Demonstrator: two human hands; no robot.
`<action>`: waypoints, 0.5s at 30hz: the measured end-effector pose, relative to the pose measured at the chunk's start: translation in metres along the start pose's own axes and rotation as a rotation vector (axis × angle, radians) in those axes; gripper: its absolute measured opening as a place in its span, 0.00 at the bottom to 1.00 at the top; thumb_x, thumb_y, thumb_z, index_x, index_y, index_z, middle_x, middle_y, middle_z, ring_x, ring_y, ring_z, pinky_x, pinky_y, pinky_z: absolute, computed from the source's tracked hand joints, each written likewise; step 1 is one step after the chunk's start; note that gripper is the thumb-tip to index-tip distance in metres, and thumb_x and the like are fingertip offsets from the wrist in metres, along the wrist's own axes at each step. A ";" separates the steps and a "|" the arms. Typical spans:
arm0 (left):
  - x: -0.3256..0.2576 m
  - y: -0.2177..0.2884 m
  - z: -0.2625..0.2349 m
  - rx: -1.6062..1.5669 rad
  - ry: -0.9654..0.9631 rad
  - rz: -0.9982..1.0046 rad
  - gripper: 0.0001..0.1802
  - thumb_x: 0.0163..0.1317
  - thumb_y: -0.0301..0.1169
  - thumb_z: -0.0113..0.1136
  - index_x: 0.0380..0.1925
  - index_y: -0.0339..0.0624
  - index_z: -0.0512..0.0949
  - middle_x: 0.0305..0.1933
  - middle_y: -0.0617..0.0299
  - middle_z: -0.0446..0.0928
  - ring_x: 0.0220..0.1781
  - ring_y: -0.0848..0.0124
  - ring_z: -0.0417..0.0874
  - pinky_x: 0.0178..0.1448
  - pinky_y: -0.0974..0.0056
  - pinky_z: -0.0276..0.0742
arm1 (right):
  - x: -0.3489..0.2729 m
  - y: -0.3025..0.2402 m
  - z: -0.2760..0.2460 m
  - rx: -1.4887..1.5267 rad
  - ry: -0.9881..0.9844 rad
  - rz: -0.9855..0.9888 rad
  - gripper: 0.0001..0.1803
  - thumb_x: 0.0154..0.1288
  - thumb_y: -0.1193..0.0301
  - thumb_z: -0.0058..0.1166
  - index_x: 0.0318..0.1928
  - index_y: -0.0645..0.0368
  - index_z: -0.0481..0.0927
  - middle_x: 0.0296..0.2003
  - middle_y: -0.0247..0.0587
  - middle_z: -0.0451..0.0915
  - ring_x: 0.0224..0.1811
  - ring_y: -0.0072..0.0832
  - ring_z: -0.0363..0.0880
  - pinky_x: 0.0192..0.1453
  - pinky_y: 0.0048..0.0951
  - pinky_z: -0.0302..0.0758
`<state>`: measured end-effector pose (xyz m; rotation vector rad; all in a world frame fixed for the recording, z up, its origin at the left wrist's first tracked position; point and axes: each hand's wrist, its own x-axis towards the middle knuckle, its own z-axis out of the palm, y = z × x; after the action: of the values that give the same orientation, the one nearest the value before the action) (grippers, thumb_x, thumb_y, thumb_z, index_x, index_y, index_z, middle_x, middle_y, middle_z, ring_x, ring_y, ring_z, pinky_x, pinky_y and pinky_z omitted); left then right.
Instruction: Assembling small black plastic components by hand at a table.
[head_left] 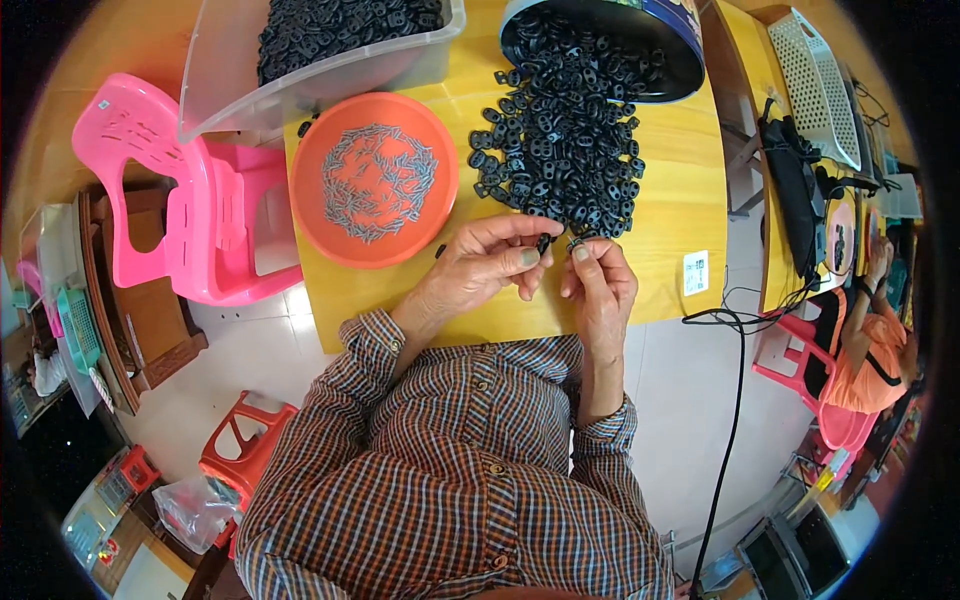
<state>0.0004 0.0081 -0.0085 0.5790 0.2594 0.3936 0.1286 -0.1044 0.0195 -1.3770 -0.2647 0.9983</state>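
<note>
My left hand (490,260) is closed in a pinch on a small black plastic piece (543,242), held over the near part of the yellow table. Close beside it, my right hand (602,282) pinches a small metal pin (575,243) between thumb and forefinger, its tip near the black piece. Just beyond my hands lies a pile of black two-holed plastic pieces (560,150), spilling out of a tipped dark tub (690,70). Left of the pile, an orange-red bowl (310,215) holds many small grey metal pins (375,185).
At the far left a clear plastic bin (215,85) holds more black pieces. A label (696,272) is stuck near the right edge of the yellow table (665,285). A pink chair (190,220) stands left; a black cable (735,400) hangs right. Another person (870,355) sits far right.
</note>
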 end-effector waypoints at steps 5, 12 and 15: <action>-0.001 -0.001 0.003 0.037 0.062 0.035 0.18 0.62 0.20 0.54 0.54 0.34 0.72 0.36 0.60 0.77 0.32 0.75 0.78 0.34 0.70 0.78 | -0.007 0.001 0.001 -0.046 -0.056 -0.060 0.05 0.67 0.72 0.51 0.33 0.60 0.74 0.24 0.29 0.73 0.20 0.13 0.67 0.25 0.16 0.65; -0.004 -0.003 -0.002 0.277 0.097 0.067 0.17 0.61 0.19 0.55 0.51 0.33 0.73 0.37 0.61 0.76 0.30 0.76 0.79 0.33 0.71 0.79 | -0.015 0.004 0.006 -0.093 -0.041 -0.042 0.06 0.67 0.73 0.49 0.33 0.62 0.73 0.25 0.32 0.73 0.20 0.15 0.66 0.25 0.17 0.63; -0.004 -0.003 0.002 0.311 0.124 0.074 0.17 0.60 0.19 0.56 0.51 0.33 0.73 0.34 0.62 0.76 0.29 0.77 0.79 0.32 0.72 0.78 | -0.015 0.007 0.004 -0.073 -0.053 -0.046 0.05 0.66 0.73 0.51 0.33 0.61 0.74 0.24 0.30 0.73 0.20 0.13 0.66 0.25 0.16 0.65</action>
<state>-0.0016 0.0027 -0.0081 0.8722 0.4234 0.4654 0.1142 -0.1128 0.0200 -1.4062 -0.3741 0.9960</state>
